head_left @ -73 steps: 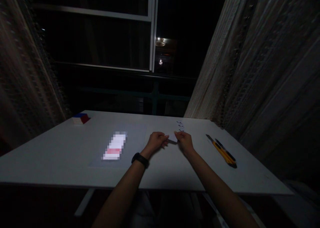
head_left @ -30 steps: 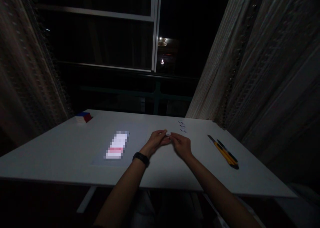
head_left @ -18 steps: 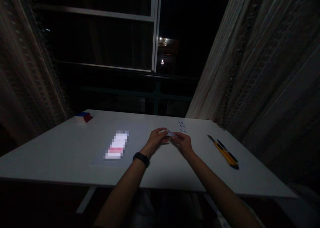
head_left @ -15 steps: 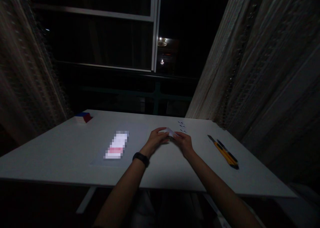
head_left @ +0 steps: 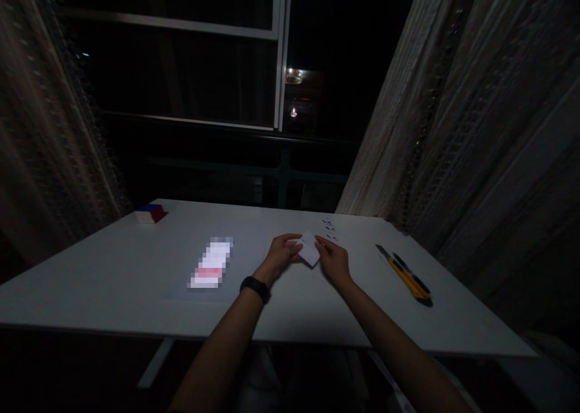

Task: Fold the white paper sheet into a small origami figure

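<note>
1. The paper (head_left: 309, 250) is a small, thin white piece with straight edges and a pointed lower corner. The dim light hides any creases.
2. It sits between the two hands, just above the middle of the table (head_left: 113, 280), which is a smooth, matte white slab.
3. The left hand (head_left: 283, 253) is curled nearly closed, and its fingertips pinch the paper's left edge. A dark, rounded watch (head_left: 254, 288) bands its wrist.
4. The right hand (head_left: 334, 257) is likewise half-curled, with its thumb and fingers gripping the paper's right edge.
5. To the right, well apart from the hands, a long yellow knife (head_left: 402, 274) lies flat, with a slim black pen (head_left: 411, 272) just beside it.
6. A few tiny dark scraps (head_left: 328, 226) lie near the far edge, just beyond the right hand.
7. A pale flat sheet (head_left: 247, 243) lies to the left of the hands.
8. A small block (head_left: 147, 213) in blue, red and white sits at the far left corner.
9. Coarse, ribbed curtains (head_left: 475, 129) hang on both sides.
</note>
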The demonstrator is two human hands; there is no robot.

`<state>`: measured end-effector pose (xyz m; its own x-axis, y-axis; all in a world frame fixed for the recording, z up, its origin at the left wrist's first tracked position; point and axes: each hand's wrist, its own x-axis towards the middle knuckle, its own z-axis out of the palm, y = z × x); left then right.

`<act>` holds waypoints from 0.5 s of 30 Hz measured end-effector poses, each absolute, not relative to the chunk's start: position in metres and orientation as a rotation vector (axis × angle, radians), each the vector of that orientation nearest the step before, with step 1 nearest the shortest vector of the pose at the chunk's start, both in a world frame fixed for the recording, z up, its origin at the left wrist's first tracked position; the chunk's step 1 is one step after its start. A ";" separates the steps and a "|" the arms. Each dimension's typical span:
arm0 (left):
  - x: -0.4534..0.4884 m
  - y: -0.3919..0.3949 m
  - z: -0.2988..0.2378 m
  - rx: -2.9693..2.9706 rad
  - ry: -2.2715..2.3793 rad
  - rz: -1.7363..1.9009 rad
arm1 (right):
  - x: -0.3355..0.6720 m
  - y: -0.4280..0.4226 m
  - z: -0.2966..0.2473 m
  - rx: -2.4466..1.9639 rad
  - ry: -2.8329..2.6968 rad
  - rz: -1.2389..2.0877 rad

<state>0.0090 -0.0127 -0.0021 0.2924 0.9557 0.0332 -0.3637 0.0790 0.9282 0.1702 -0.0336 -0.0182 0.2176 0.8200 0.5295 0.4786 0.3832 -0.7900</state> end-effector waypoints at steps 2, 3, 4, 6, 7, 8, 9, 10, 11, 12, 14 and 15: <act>0.009 -0.012 -0.002 1.025 0.745 1.154 | 0.169 -0.037 -0.017 -1.304 -1.525 0.283; 0.009 -0.011 -0.003 1.022 0.754 1.165 | 0.169 -0.037 -0.017 -1.322 -1.560 0.274; 0.009 -0.011 -0.003 1.022 0.760 1.175 | 0.168 -0.038 -0.017 -1.337 -1.587 0.272; 0.009 -0.010 -0.004 1.029 0.760 1.182 | 0.168 -0.038 -0.018 -1.350 -1.617 0.290; 0.009 -0.010 -0.004 1.033 0.754 1.181 | 0.167 -0.037 -0.019 -1.347 -1.621 0.313; 0.009 -0.010 -0.005 1.036 0.747 1.178 | 0.167 -0.037 -0.019 -1.336 -1.620 0.345; 0.009 -0.010 -0.005 1.038 0.744 1.174 | 0.166 -0.036 -0.020 -1.317 -1.615 0.380; 0.009 -0.010 -0.005 1.041 0.747 1.171 | 0.166 -0.036 -0.021 -1.294 -1.609 0.416; 0.009 -0.010 -0.005 1.045 0.752 1.169 | 0.165 -0.035 -0.021 -1.270 -1.602 0.446; 0.009 -0.010 -0.005 1.050 0.760 1.170 | 0.164 -0.035 -0.021 -1.248 -1.596 0.467; 0.008 -0.011 -0.004 1.065 0.767 1.168 | 0.163 -0.036 -0.020 -1.221 -1.586 0.484; 0.008 -0.011 -0.003 1.077 0.762 1.168 | 0.163 -0.037 -0.020 -1.213 -1.580 0.484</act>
<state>0.0083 -0.0108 -0.0033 0.2546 0.9653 0.0577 -0.3362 0.0324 0.9412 0.1627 -0.0365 -0.0195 0.0503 0.8759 0.4798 0.4571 0.4070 -0.7909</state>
